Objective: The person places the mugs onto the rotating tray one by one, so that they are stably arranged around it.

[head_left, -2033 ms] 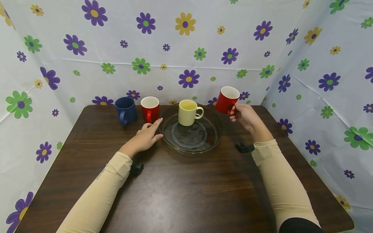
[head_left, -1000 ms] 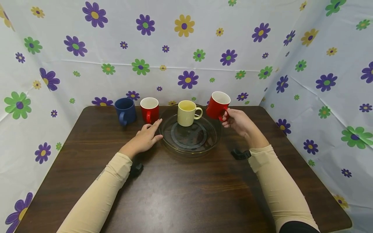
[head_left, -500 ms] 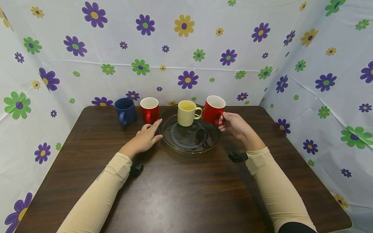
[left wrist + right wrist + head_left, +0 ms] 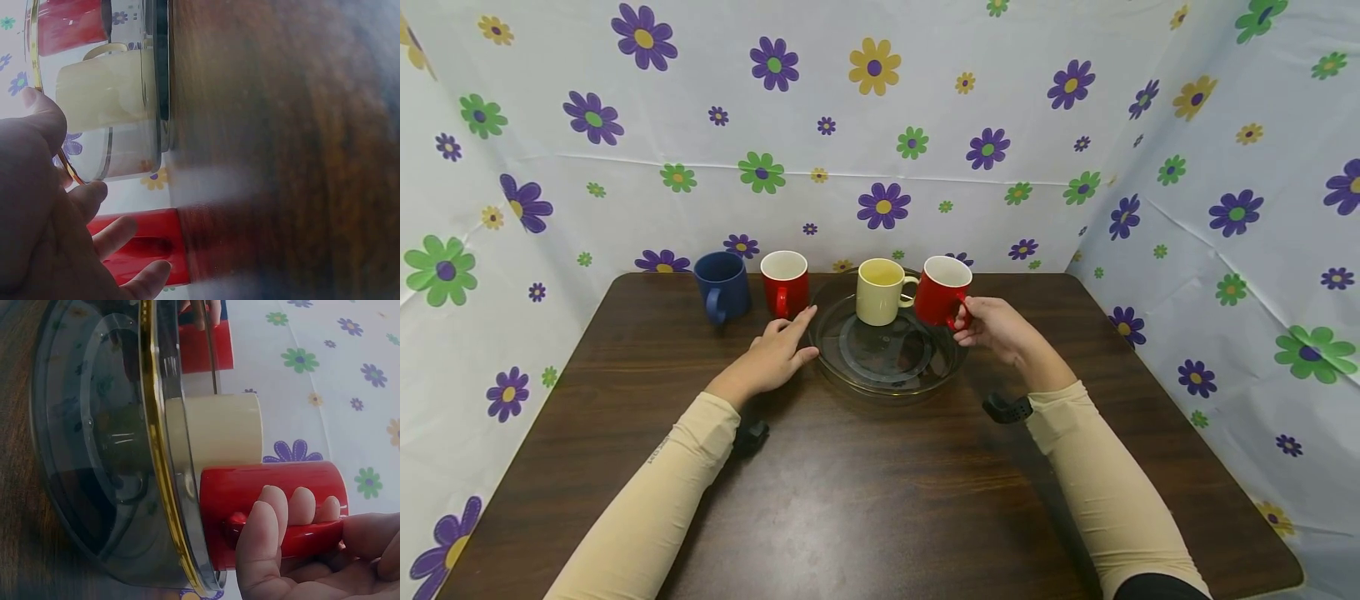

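Observation:
My right hand (image 4: 1000, 331) grips the handle of a red mug (image 4: 936, 297), white inside, and holds it over the right side of a clear glass bowl (image 4: 887, 360). In the right wrist view the mug's base (image 4: 209, 519) is close to the bowl's gold-tinted rim (image 4: 164, 469). A pale yellow mug (image 4: 876, 305) stands upright in the bowl, its handle toward the held mug. With fingers spread, my left hand (image 4: 766, 357) touches the bowl's left rim. Just beyond its fingertips stands a second red mug (image 4: 796, 292).
A blue mug (image 4: 732, 287) stands left of the second red mug, near the back edge of the dark wood table (image 4: 850, 500). Flowered white cloth (image 4: 820, 133) hangs behind the table and at both sides. Black straps (image 4: 1007, 408) are at my wrists.
My right hand has carried the red mug left and down, from right of the bowl to beside the yellow mug. The left hand has stayed at the bowl's rim.

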Available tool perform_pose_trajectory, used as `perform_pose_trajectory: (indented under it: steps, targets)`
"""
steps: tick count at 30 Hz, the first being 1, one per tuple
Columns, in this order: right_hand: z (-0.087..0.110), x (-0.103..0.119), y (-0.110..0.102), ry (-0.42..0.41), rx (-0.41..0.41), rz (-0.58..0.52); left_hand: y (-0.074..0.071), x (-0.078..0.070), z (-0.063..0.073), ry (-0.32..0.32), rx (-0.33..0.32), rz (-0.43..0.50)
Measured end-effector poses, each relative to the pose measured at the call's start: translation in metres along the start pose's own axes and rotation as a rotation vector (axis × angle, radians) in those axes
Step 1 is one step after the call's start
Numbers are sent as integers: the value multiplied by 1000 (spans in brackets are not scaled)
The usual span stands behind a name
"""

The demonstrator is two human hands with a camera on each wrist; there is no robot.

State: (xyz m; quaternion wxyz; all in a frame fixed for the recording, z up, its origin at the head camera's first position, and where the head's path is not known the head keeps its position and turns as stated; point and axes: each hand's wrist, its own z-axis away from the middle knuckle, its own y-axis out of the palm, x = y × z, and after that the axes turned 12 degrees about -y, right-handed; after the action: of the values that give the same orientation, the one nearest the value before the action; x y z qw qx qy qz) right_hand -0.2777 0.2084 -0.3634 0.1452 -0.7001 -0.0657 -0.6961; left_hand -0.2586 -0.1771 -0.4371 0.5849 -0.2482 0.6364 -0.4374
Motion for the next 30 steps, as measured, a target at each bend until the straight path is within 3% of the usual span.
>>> perform_pose_trajectory:
  steps: [30]
  targets:
    - [-4,-1,14,123,66,166,-2,-1,2,1,5,4]
